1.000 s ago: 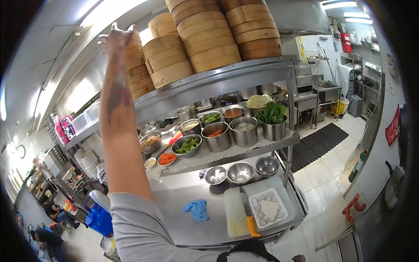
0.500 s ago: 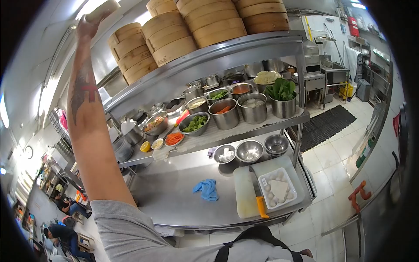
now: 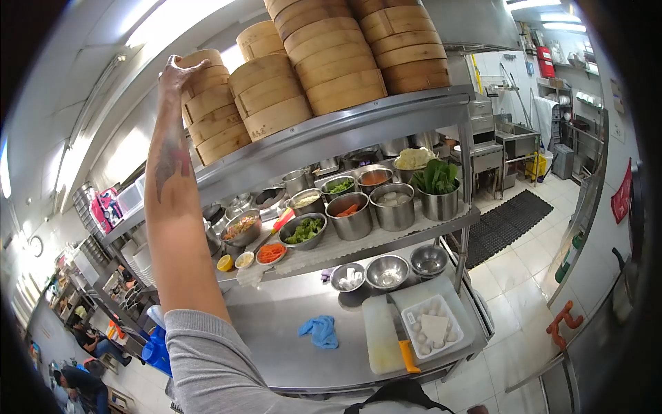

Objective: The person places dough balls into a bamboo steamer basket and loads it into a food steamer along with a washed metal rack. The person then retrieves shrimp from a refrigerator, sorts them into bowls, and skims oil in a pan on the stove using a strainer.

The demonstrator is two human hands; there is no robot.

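My left hand (image 3: 183, 73) is raised at the upper left, its fingers closed round the rim of the top bamboo steamer (image 3: 207, 81) on the leftmost stack. That steamer rests on the ones beneath it. Taller steamer stacks (image 3: 329, 65) stand to the right along the steel top shelf (image 3: 303, 131). Only a small piece of my right hand (image 3: 477, 410) shows at the bottom edge; its fingers are hidden.
A lower shelf (image 3: 296, 261) holds steel pots and bowls of vegetables. On the steel counter (image 3: 276, 345) lie a blue cloth (image 3: 319, 332), cutting boards, an orange-handled knife (image 3: 407, 355) and a white tray (image 3: 414, 314). Two people (image 3: 83, 386) sit at lower left.
Half a second ago my left hand held a round steamer piece up, left of the stack; now it has come down and right, onto the stack's top. The view has shifted too.
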